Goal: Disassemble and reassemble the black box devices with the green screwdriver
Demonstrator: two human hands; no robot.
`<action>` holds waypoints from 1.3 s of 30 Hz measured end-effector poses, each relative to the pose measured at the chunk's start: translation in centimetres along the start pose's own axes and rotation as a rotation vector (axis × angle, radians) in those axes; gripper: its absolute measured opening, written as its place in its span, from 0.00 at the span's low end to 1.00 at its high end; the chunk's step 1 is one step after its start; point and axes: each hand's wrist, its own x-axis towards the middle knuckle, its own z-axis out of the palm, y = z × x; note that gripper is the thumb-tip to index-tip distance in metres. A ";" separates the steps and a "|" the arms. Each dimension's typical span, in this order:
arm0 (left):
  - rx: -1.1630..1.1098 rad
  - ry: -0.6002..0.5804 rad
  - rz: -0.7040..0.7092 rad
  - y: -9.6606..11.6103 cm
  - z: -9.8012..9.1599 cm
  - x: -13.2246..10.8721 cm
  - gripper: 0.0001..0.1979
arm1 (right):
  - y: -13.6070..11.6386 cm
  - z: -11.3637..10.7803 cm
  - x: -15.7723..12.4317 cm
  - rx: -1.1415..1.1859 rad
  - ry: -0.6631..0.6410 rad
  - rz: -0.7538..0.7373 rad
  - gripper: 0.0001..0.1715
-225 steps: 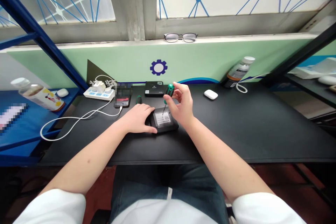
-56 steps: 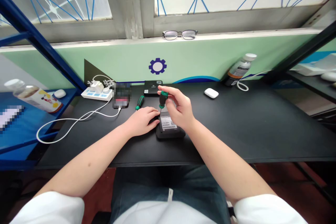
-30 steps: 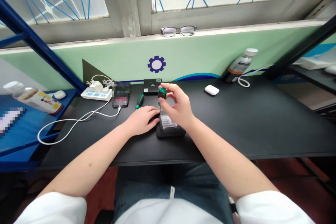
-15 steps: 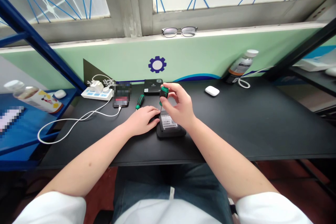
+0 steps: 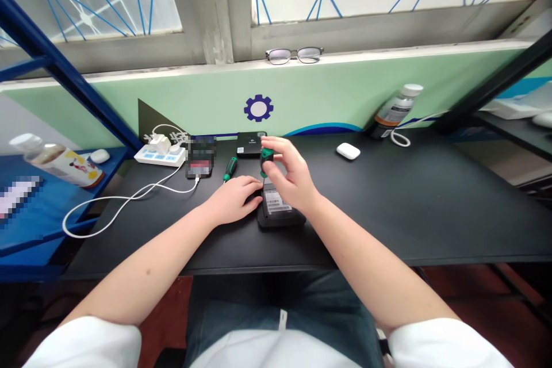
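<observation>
My right hand (image 5: pixel 293 175) grips a green-and-black screwdriver (image 5: pixel 266 162), which stands nearly upright over a black device. The thumb is against the handle's side and the fingers curl at its top. The device (image 5: pixel 281 219) lies flat near the desk's front edge and has a white printed label; my right hand hides part of it. The screwdriver's tip is too small to make out. My left hand (image 5: pixel 236 198) lies on the desk with its fingers stretched out, its fingertips and thumb at the device's left edge. Just beyond it lies a second green-and-black screwdriver (image 5: pixel 230 169).
A flat black box (image 5: pixel 248 145) lies behind my hands. To the left are a phone (image 5: pixel 199 158) on a white cable and a power strip (image 5: pixel 159 154). A white earbud case (image 5: pixel 348 151) and a bottle (image 5: pixel 394 110) stand right. Glasses (image 5: pixel 294 56) rest on the ledge.
My right hand has shifted slightly on the screwdriver, with its fingers straighter and the handle a little lower. My left hand and the device stay in place.
</observation>
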 end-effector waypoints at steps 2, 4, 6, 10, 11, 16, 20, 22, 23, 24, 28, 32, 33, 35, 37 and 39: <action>-0.006 0.000 0.003 0.1 -0.1 0.0 0.15 | 0.3 0.1 0.1 -0.079 0.031 -0.025 0.22; -0.007 0.000 0.004 0.1 -0.2 0.0 0.15 | 0.4 0.1 0.1 -0.097 0.038 -0.006 0.24; -0.006 -0.002 0.001 0.0 -0.1 0.0 0.15 | 0.4 0.2 0.0 -0.072 0.034 0.038 0.26; -0.020 -0.002 0.000 -0.1 0.0 0.0 0.16 | -0.1 0.2 -0.1 0.012 0.002 0.067 0.27; -0.023 -0.001 -0.001 -0.1 0.0 0.0 0.16 | -0.2 0.2 -0.1 0.022 -0.006 0.054 0.26; -0.036 -0.014 -0.007 0.1 -0.2 0.0 0.15 | -0.1 0.2 0.1 -0.075 0.022 -0.022 0.22; -0.022 -0.013 -0.009 0.1 -0.3 0.0 0.15 | 0.2 0.2 0.1 -0.087 0.042 -0.024 0.26; -0.018 -0.015 -0.007 0.1 -0.2 0.0 0.15 | 0.2 0.3 0.0 -0.084 0.053 -0.014 0.28; -0.018 -0.015 -0.006 0.0 -0.2 0.0 0.15 | 0.2 0.3 -0.1 -0.087 0.058 -0.005 0.28; -0.018 -0.014 -0.005 0.0 -0.2 0.0 0.15 | 0.1 0.3 -0.1 -0.090 0.063 0.005 0.28; -0.005 -0.013 -0.004 0.1 -0.2 0.0 0.16 | 0.0 0.2 -0.1 -0.074 0.098 0.004 0.26; 0.002 0.019 -0.006 0.1 0.0 0.1 0.14 | -0.1 0.0 0.1 -0.050 0.137 0.006 0.23; -0.003 0.037 -0.006 0.0 0.1 0.1 0.13 | -0.2 0.0 0.1 -0.047 0.150 0.013 0.23; -0.021 0.076 -0.005 -0.1 0.3 0.3 0.11 | -0.2 0.0 0.2 -0.041 0.185 0.023 0.22; -0.040 0.107 -0.015 -0.3 0.6 0.5 0.08 | -0.2 0.0 0.3 -0.034 0.217 0.024 0.22; -0.044 0.142 -0.051 -0.5 0.8 0.8 0.08 | -0.2 0.0 0.3 -0.023 0.240 0.017 0.22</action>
